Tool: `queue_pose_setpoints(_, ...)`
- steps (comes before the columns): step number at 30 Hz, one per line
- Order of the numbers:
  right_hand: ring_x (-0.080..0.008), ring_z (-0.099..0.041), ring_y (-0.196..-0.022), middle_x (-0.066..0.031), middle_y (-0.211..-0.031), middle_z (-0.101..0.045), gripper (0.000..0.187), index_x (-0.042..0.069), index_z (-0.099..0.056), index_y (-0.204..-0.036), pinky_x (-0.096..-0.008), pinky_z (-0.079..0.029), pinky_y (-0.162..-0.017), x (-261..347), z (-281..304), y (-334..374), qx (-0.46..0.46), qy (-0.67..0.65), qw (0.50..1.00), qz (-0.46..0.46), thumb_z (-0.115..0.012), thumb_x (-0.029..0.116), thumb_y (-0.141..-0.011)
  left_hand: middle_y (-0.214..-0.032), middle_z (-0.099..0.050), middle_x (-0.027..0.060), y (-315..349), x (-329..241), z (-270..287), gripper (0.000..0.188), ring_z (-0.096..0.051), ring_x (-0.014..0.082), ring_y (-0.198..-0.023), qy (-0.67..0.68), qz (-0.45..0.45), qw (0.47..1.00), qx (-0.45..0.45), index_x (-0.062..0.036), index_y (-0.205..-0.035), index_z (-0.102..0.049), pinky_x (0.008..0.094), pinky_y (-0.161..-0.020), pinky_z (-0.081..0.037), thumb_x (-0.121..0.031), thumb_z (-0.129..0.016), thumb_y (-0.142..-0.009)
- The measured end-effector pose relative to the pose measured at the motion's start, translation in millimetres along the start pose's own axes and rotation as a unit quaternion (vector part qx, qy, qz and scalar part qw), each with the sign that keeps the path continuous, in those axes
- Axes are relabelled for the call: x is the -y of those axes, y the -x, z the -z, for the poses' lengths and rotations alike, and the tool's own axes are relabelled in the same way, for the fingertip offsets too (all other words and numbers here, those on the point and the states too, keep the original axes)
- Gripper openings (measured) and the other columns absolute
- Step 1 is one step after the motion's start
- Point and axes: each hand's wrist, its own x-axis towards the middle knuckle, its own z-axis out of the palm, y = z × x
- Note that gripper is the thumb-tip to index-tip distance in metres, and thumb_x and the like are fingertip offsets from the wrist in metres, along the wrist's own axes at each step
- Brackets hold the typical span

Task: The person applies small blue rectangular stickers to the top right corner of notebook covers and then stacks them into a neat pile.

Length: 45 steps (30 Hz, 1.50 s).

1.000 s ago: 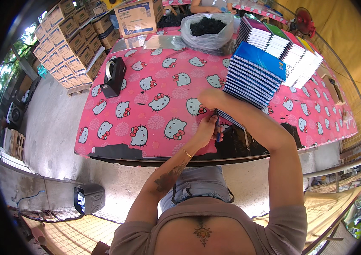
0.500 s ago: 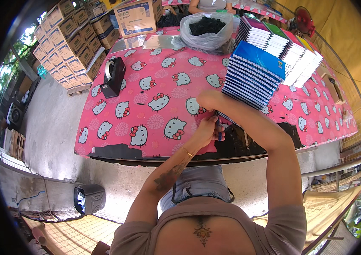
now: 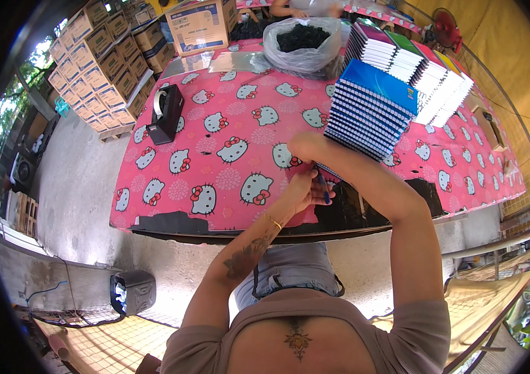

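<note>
A tall stack of blue spiral-bound notebooks (image 3: 371, 106) stands at the table's right, coil edges toward me. My right hand (image 3: 305, 147) is curled at the stack's near left corner. Its fingertips are hidden, and what they pinch cannot be made out. Just below it, my left hand (image 3: 305, 187) grips a slim dark-blue tool (image 3: 324, 187), whose end sticks out between the fingers. Whether it is pliers or scissors is too small to tell. The tool's upper end meets the lowest notebooks' edge by my right hand.
Behind the blue stack stand white notebooks with coloured covers (image 3: 430, 75). A clear bag of black pieces (image 3: 305, 43) sits at the far side near a carton (image 3: 199, 28). A black tape dispenser (image 3: 166, 115) is at the left. Another person (image 3: 308, 7) sits beyond the table.
My left hand has shifted slightly and its fingers have loosened around the blue tool. The right hand stays in place. The person across the table has moved their hands.
</note>
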Motion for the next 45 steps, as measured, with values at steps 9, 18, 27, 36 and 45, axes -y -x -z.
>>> queue_pose_setpoints(9, -0.0316, -0.069, -0.077, -0.0160, -0.087, -0.071, 0.019, 0.001, -0.073, -0.092, -0.0442, -0.055, -0.064, -8.5, -17.3, -7.9, -0.104, -0.001, 0.994, 0.035, -0.069, 0.004, -0.073, -0.090, -0.067, 0.0176, 23.0, -11.8, 12.5, 0.028, -0.068, 0.0305, -0.073, -0.111, 0.005, 0.993, 0.025, -0.0060, -0.104, -0.052, 0.0409, -0.060, -0.056, -0.033, -0.047, -0.100)
queue_pose_setpoints(18, -0.0258, -0.064, -0.087, -0.0123, -0.090, -0.063, 0.012, 0.000, -0.059, -0.100, -0.0418, -0.059, -0.084, 35.4, -21.0, -60.4, -0.195, -0.977, 0.033, 0.085, -0.063, 0.001, -0.089, -0.089, -0.066, 0.0112, 78.5, -114.0, 161.8, 0.029, -0.069, 0.0243, -0.077, -0.065, -0.376, 0.891, -0.245, -0.0075, -0.101, -0.051, 0.0339, -0.062, -0.056, -0.036, -0.048, -0.101)
queue_pose_setpoints(27, -0.0330, -0.058, -0.095, -0.0159, -0.107, -0.059, 0.033, 0.002, -0.053, -0.110, -0.0554, -0.046, -0.098, -64.4, 23.4, -167.1, -0.276, -0.926, -0.176, 0.188, -0.060, 0.027, -0.091, -0.082, -0.064, 0.0088, 62.5, -97.1, 165.8, 0.023, -0.066, 0.0164, -0.068, -0.179, -0.475, 0.813, -0.286, -0.0021, -0.098, -0.049, 0.0290, -0.060, -0.053, -0.025, -0.047, -0.104)
queue_pose_setpoints(36, -0.0337, -0.032, -0.136, -0.0166, -0.142, -0.030, 0.084, 0.019, -0.027, -0.146, -0.0607, -0.039, -0.098, -27.8, 70.8, -176.8, -0.272, -0.959, -0.049, 0.063, -0.061, 0.065, -0.085, -0.082, -0.064, 0.0102, 67.9, -103.2, 155.5, 0.026, -0.066, 0.0166, -0.067, -0.164, -0.463, 0.827, -0.272, -0.0004, -0.098, -0.047, 0.0290, -0.057, -0.053, -0.025, -0.046, -0.105)
queue_pose_setpoints(45, -0.0231, -0.058, -0.117, -0.0076, -0.125, -0.061, 0.039, 0.009, -0.057, -0.130, -0.0411, -0.045, -0.099, 105.2, 78.3, 70.6, -0.210, -0.783, 0.537, 0.234, -0.065, 0.019, -0.094, -0.084, -0.061, 0.0086, 76.7, -96.2, 186.2, 0.016, -0.060, 0.0131, -0.066, -0.138, -0.501, 0.809, -0.274, -0.0061, -0.115, -0.038, 0.0270, -0.058, -0.049, -0.014, -0.042, -0.102)
